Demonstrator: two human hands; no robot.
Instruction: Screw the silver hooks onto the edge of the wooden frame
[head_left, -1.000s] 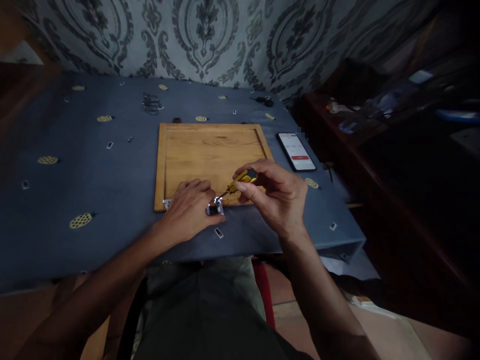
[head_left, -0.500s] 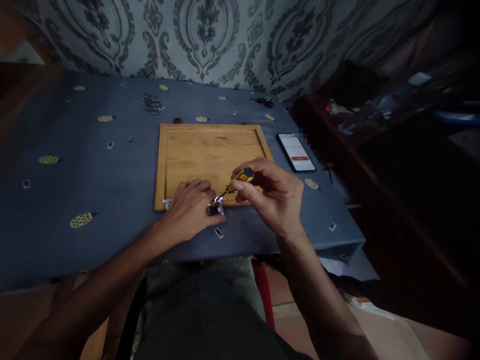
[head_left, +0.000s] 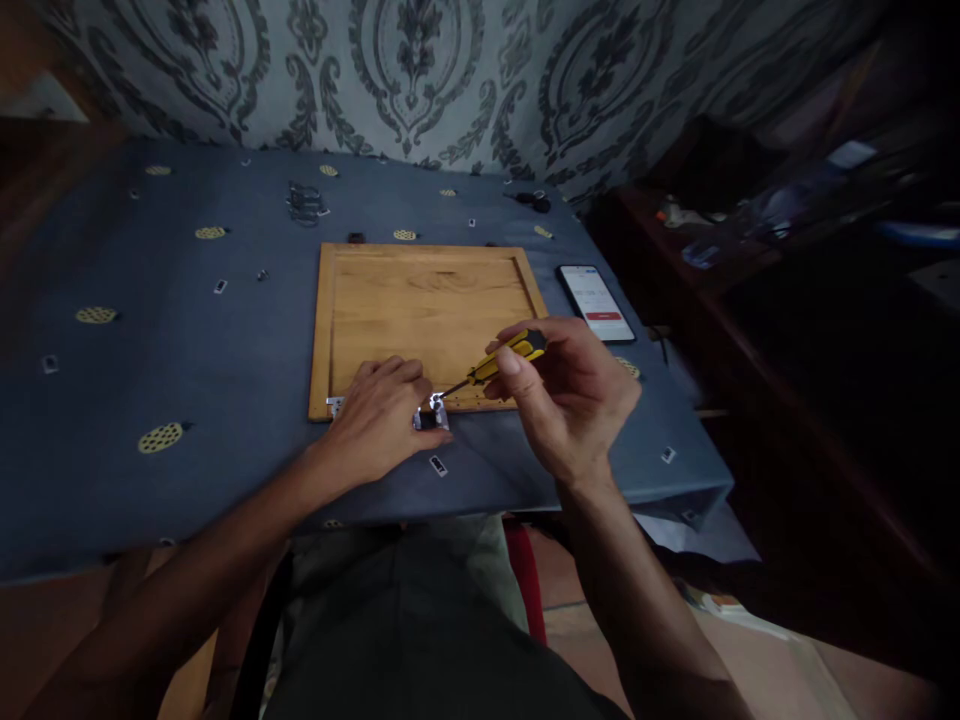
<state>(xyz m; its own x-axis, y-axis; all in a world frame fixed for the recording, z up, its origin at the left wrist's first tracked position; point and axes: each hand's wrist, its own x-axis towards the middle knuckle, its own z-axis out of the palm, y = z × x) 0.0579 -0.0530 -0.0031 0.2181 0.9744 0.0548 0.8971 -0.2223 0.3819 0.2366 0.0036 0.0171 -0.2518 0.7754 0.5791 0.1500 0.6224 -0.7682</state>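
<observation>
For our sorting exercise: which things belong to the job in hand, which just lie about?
In the job: screwdriver, metal fitting at its tip, wooden panel.

Apparently lying about: phone, black object toward far right, small metal piece left of the panel.

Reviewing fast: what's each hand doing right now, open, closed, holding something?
Left hand: closed, holding the metal fitting at the wooden panel's near edge.
Right hand: closed, holding the yellow-and-black screwdriver.
</observation>
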